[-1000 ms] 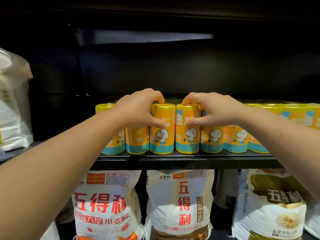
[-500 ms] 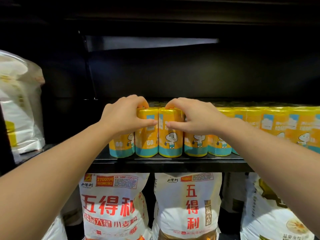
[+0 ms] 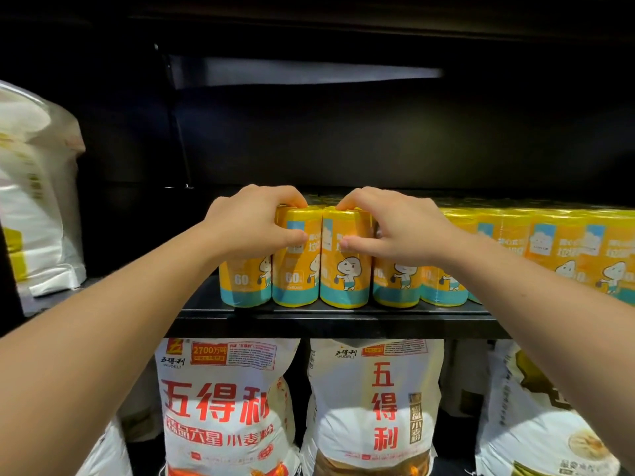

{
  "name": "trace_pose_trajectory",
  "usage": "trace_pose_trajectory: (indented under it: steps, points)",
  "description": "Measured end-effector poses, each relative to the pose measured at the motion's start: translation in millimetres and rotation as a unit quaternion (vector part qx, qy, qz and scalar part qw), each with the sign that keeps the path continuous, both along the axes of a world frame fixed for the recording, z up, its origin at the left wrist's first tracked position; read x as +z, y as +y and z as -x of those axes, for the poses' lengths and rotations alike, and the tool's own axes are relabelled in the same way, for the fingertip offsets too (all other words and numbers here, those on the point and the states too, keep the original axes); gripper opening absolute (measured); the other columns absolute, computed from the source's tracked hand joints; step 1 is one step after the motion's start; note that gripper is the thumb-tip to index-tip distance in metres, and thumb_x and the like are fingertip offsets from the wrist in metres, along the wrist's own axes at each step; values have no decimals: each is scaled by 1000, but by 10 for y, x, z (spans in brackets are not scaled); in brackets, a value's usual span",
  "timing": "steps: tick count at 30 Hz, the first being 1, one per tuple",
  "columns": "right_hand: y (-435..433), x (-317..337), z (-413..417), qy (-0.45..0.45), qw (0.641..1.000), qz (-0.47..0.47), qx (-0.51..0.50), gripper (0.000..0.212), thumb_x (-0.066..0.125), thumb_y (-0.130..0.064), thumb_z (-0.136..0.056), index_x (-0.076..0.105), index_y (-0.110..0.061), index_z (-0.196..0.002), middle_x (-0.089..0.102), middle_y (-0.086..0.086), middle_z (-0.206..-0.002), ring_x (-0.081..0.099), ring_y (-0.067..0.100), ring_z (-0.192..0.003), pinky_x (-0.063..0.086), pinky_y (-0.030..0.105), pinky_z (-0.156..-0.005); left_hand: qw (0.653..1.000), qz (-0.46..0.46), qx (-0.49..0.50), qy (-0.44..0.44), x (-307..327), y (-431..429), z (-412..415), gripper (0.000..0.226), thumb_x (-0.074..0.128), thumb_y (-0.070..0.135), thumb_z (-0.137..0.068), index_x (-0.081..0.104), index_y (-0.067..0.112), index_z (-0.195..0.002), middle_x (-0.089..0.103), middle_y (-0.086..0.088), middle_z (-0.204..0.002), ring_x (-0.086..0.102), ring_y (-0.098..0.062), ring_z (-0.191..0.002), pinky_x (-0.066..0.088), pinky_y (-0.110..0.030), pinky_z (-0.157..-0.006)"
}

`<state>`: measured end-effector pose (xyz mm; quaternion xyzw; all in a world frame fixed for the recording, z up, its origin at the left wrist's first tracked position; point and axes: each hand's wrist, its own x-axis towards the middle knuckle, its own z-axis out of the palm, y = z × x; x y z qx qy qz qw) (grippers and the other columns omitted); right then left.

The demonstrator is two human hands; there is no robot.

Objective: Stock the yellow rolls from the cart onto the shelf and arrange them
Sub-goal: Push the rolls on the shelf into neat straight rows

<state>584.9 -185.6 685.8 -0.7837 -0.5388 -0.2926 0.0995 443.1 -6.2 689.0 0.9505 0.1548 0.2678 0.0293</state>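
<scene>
Yellow rolls [image 3: 345,255] look light, film-slick, squashy; left hand [image 3: 252,223] and right hand [image 3: 395,228] each grip one, best held mid-body.

Rolls: yellow rolls [image 3: 345,269], cylindrical, yellow wrap, teal band at base, blue patch near top, cartoon figure and "60" printed on front.
Pose: all upright, standing on their ends.
Arrangement: one front row, sides touching or just beside each other, more yellow tops visible behind.
Location: on the black shelf [image 3: 326,317], near its front edge; row runs from shelf centre off to the right.
</scene>
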Motion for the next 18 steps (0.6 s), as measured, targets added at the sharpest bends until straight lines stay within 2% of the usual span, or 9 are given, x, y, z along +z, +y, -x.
trace_pose_trajectory:
  steps: [3, 6, 9, 14, 18]
  points:
    - [4, -9, -14, -1, 1000, 0, 2, 58, 52, -66, -88, 41, -37, -136, 54, -15, -131, 49, 3, -105, 51, 33, -79, 1000, -5, -8, 0, -2, 3, 7, 47, 64, 53, -86, 48, 45, -129, 57, 14, -125, 53, -14, -115, 50, -49, -92]
    - [10, -14, -26, -2, 1000, -1, 2, 58, 52, -67, -88, 40, -38, -137, 54, -16, -132, 47, 2, -103, 50, 34, -79, 1000, -14, -10, -3, 4, 3, 6, 48, 66, 50, -86, 48, 44, -130, 42, 10, -140, 46, -16, -122, 46, -46, -95]
    - [13, -15, -28, -5, 1000, 0, -1, 58, 51, -68, -88, 40, -38, -136, 54, -16, -132, 48, 2, -104, 50, 34, -79, 1000, -26, 3, 1, -6, -1, -3, 49, 64, 51, -86, 46, 44, -130, 44, 5, -136, 46, -17, -120, 43, -42, -90]
    - [22, -28, -34, -12, 1000, -1, -2, 59, 50, -69, -87, 40, -39, -136, 53, -16, -133, 50, 3, -108, 52, 37, -80, 996, -61, 33, -49, -86, -61, -51, 62, 55, 78, -74, 49, 41, -123, 50, 13, -120, 50, -14, -115, 44, -43, -89]
    - [24, -30, -45, -11, 1000, 0, -4, 59, 49, -70, -87, 40, -39, -137, 53, -15, -133, 52, 6, -112, 52, 35, -80, 992, -72, 42, -93, -141, -70, -87, 59, 59, 77, -73, 52, 37, -116, 49, 17, -107, 52, -12, -106, 41, -40, -84]
